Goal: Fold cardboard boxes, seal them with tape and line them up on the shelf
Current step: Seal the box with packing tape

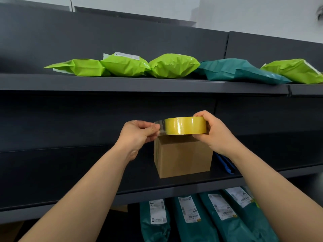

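- Furthest left, the left hand [138, 131] is raised in front of the middle shelf [78, 173]. Its grip is closed, with thumb and forefinger pinching the clear tape end [160, 127] peeled off the roll.
- Next, the yellow tape roll [185, 125] is held lying flat between both hands, just above the top of the box. Whether it touches the box cannot be told.
- Below it, the cardboard box [183, 158] stands upright on the middle shelf, toward its front edge. Its top is mostly hidden behind the roll and the hands.
- At the roll's right side, the right hand [215, 131] grips the roll, its fingers curled round it from above and below.
- Just right of the box, a flat blue object [225, 163] lies on the same shelf, partly covered by the right forearm.
- Higher up, the upper shelf [122, 83] carries a row of plastic bags near its front edge: three lime-green bags [125, 64], then a teal bag [239, 70], then another lime bag [295, 70] at the right end.
- Under the middle shelf, toward the right, labelled teal bags [192, 229] stand side by side.
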